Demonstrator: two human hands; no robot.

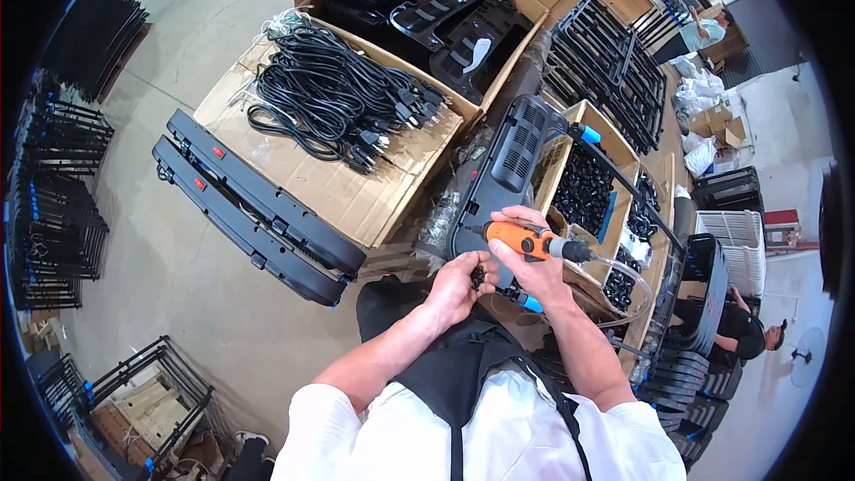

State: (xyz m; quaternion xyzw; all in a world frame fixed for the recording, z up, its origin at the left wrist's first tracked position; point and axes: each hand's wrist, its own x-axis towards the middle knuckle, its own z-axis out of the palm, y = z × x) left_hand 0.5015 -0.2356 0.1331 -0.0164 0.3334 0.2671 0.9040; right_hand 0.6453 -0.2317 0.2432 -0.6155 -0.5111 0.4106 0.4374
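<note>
My right hand (540,274) is wrapped round an orange pneumatic screwdriver (515,236), its bit pointing left over a black plastic housing (485,185). A clear air hose (634,278) curves away from the tool's grey rear end. Just below the tool, my left hand (452,289) is closed on small dark screws (478,277), partly hidden by the fingers. The housing lies in front of me on a black frame and has a raised vented cover (523,148). Whether the bit touches the housing I cannot tell.
Coiled black power cords (334,93) lie on a cardboard box (392,200), with two long black housings (258,214) against its left side. Black shells fill a carton (512,18) behind. A wooden bin (623,187) of small black parts stands at right. Two other people are farther right.
</note>
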